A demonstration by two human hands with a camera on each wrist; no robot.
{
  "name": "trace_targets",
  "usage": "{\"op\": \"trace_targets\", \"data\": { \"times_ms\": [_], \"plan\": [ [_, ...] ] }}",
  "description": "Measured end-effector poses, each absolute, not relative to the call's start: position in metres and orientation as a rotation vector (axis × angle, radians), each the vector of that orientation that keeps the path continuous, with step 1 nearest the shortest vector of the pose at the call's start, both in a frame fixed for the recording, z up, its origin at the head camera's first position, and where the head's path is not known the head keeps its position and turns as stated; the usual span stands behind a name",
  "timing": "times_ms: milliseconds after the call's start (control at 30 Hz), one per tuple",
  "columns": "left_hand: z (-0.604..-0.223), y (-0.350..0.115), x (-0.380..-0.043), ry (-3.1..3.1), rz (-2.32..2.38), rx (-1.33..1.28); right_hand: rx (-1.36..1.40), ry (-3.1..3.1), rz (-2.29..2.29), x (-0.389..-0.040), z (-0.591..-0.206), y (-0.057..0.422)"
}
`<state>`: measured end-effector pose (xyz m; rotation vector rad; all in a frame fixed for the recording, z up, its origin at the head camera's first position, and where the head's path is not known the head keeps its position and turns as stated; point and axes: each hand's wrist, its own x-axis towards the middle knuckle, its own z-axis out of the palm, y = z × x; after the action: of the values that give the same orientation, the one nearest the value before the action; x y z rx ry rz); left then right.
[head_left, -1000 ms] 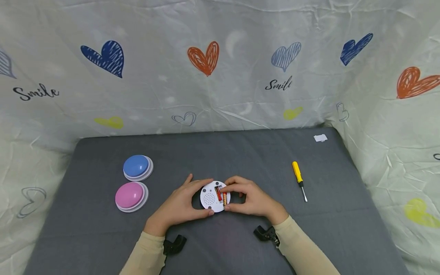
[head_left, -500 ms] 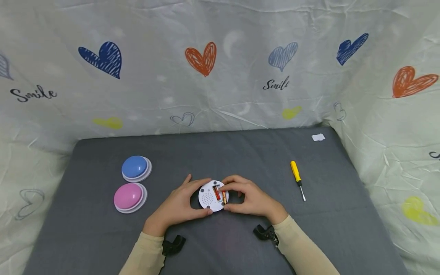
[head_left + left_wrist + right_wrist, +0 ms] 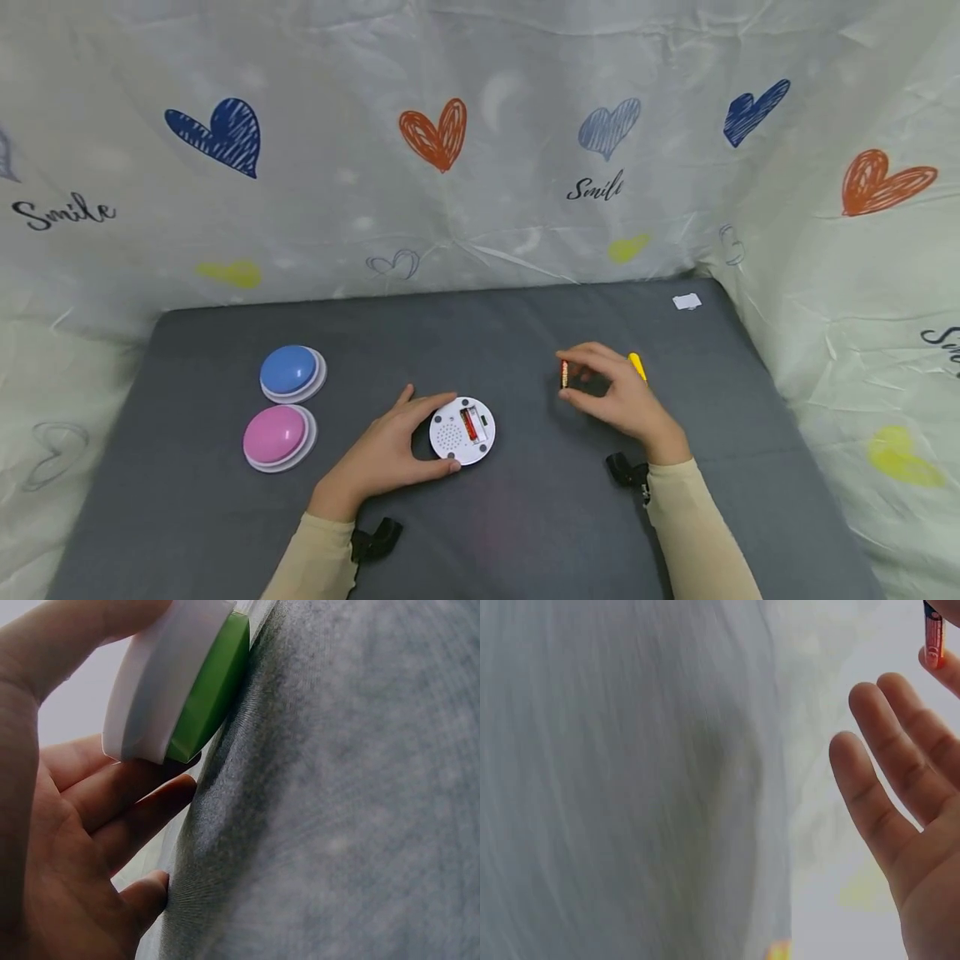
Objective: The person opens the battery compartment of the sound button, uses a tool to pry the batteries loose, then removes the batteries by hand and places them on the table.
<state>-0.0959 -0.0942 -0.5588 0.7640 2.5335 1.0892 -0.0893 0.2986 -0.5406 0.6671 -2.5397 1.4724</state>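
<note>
A round white push button (image 3: 447,438) lies upside down at the middle of the table, its green dome (image 3: 214,694) facing down in the left wrist view. My left hand (image 3: 386,454) holds it by the rim between thumb and index finger. One red battery (image 3: 469,424) sits in the uncovered compartment on its back, beside a vacant slot. To the right, my right hand (image 3: 618,402) pinches another small red and black battery (image 3: 565,375) between thumb and index finger. In the right wrist view that battery (image 3: 934,637) shows at the top corner, the other fingers loosely spread.
At the left are a blue push button (image 3: 288,370) and a pink one (image 3: 274,435), dome up. A screwdriver's yellow handle (image 3: 637,365) shows behind my right hand, which hides the rest. A white scrap (image 3: 686,302) lies at the far right. Printed cloth (image 3: 510,200) hangs behind the table.
My right hand has lifted one battery out of the compartment and carried it to the right, partly over the screwdriver. My left hand still holds the push button in place.
</note>
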Motion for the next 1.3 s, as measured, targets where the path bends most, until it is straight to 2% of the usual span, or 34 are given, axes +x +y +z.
{"op": "trace_targets", "data": {
  "times_ms": [300,667,1000,1300],
  "plan": [
    [-0.563,-0.093,-0.097,2.509,1.107,0.736,0.34,-2.652,1.286,-0.088,-0.533,0.37],
    [-0.565,-0.099,-0.095,2.527,1.07,0.73,0.261,-2.847,1.063,-0.102,-0.536,0.452],
    [-0.563,-0.095,-0.097,2.516,1.1,0.725,0.245,-2.994,0.889,-0.121,-0.528,0.496],
    [-0.561,-0.095,-0.095,2.529,1.106,0.715,0.222,-2.988,0.85,-0.134,-0.538,0.513]
  ]
}}
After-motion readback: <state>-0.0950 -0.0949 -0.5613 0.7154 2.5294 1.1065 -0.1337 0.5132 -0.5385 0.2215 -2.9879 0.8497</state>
